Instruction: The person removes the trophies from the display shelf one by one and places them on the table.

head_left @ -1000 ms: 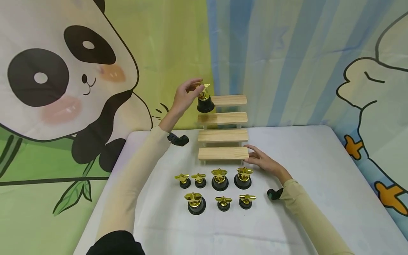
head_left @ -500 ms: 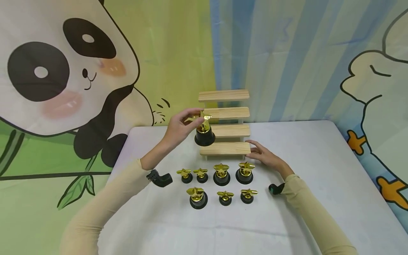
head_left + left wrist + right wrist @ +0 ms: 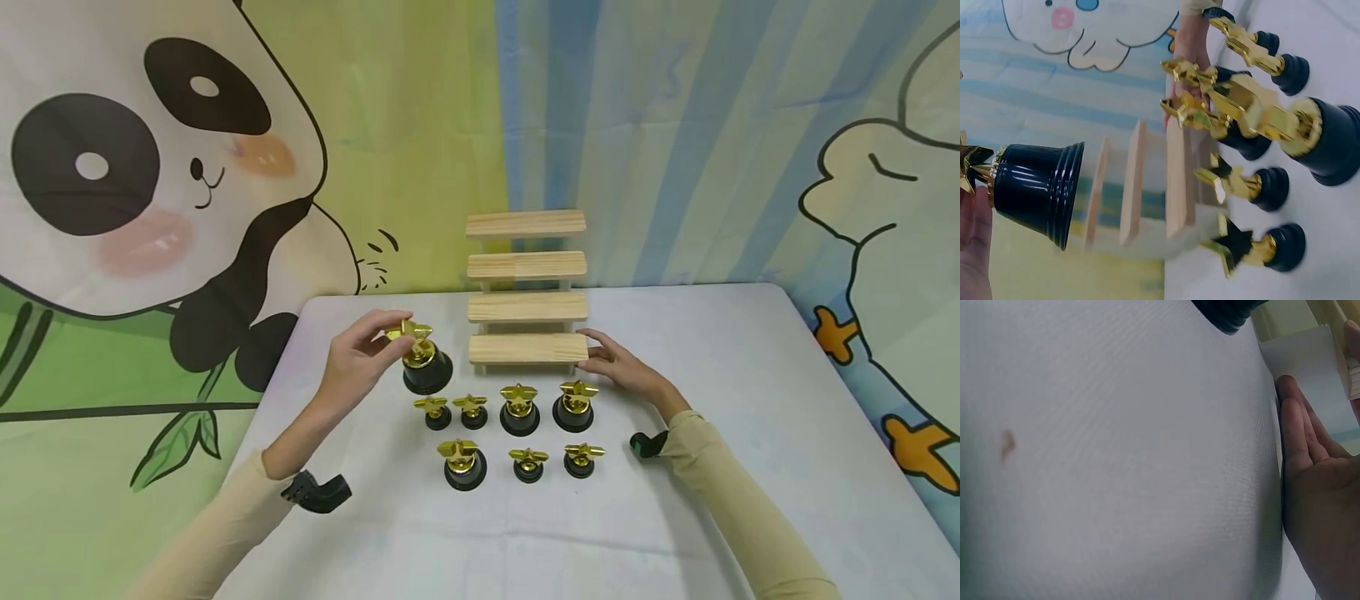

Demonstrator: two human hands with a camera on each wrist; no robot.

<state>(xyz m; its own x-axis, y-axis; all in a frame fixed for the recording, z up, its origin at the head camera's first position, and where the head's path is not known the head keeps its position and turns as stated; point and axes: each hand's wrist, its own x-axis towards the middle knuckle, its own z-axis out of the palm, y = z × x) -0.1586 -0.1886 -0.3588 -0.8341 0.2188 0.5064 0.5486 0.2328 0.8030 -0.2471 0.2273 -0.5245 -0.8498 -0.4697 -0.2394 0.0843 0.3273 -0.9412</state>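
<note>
While your right hand lies flat by the wooden steps, your left hand pinches the light, rigid, bottom-heavy trophy by its slippery gold star.

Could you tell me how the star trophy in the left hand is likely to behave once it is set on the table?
The star trophy has a wide black flared base, so it probably stands steadily. The left hand pinches only its gold top, which suggests it is light. On its side, the round base might roll.

Gold star trophy on flared black base: upright, slightly tilted, pinched at the star by left hand, just above the white table's left-centre, near the four-step wooden riser, behind the small trophies' row.
</note>
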